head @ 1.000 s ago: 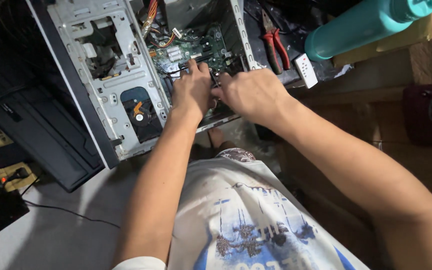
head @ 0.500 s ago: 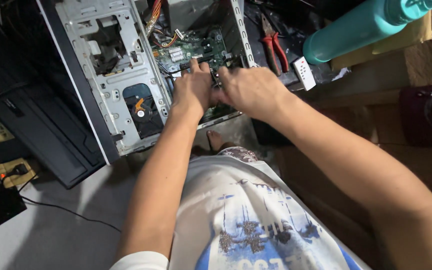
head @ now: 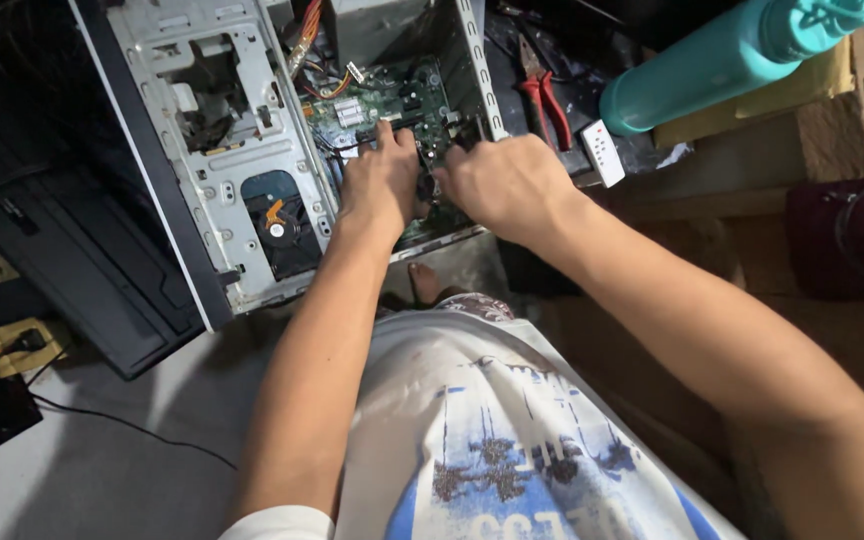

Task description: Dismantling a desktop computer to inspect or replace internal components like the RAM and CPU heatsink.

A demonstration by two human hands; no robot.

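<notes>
Open desktop computer case, grey metal, lying on its side at far left to centre, its inside facing up. A black side panel lies at its left edge.

Green motherboard sits in the far right part of the case, past a metal drive cage with a round cut-out. Orange and red wires run down into the board from the far side.

Left hand: palm down on the near part of the motherboard, fingers spread and pointing far, tips touching the board and a black cable. Grip flat and loose, closed on nothing that can be seen.

Right hand: just right of the left hand, touching it at the thumb side, knuckles up at the right edge of the board by the case wall. Fingers curled down and inward over a small dark part; whether the grip holds it cannot be told, since the fingertips are hidden.

Red-handled pliers: on dark clutter just right of the case, handles pointing near.

Small white remote control: right of the pliers, near the right hand.

Teal cylinder: far right, lying slantwise over a wooden surface.

Power strip with a lit red switch: near left, on the grey floor, a black cord trailing from it.
</notes>
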